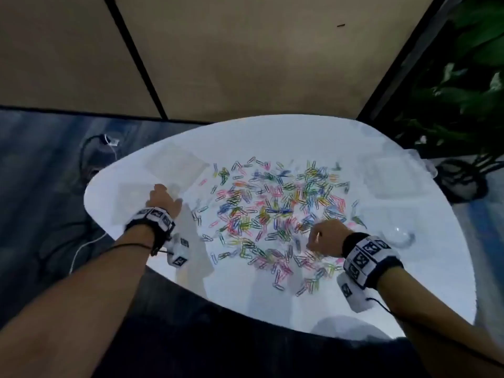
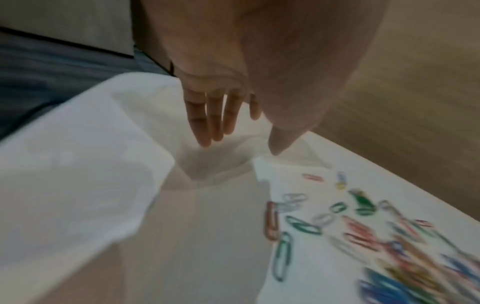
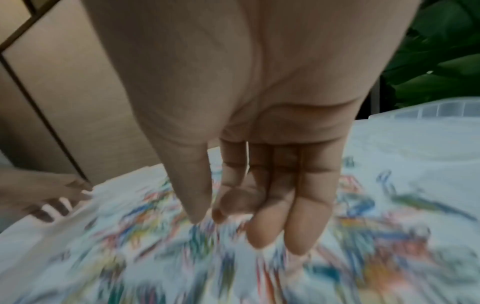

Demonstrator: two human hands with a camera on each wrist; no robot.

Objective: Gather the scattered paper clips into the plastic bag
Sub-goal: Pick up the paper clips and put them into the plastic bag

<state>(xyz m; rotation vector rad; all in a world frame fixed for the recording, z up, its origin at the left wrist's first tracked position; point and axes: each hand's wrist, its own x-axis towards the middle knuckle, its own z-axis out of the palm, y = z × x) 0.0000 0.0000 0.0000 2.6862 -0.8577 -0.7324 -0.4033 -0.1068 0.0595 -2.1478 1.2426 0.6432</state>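
Coloured paper clips (image 1: 275,214) cover the white table (image 1: 272,137); your left hand (image 1: 163,199) reaches with fingers spread, your right hand (image 1: 326,237) hovers half-curled, pinching nothing.

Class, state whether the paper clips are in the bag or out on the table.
Out: the paper clips lie scattered across the table.

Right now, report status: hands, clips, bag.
Left hand open, over plastic bag. Right hand open, above paper clips. Clips all on table.
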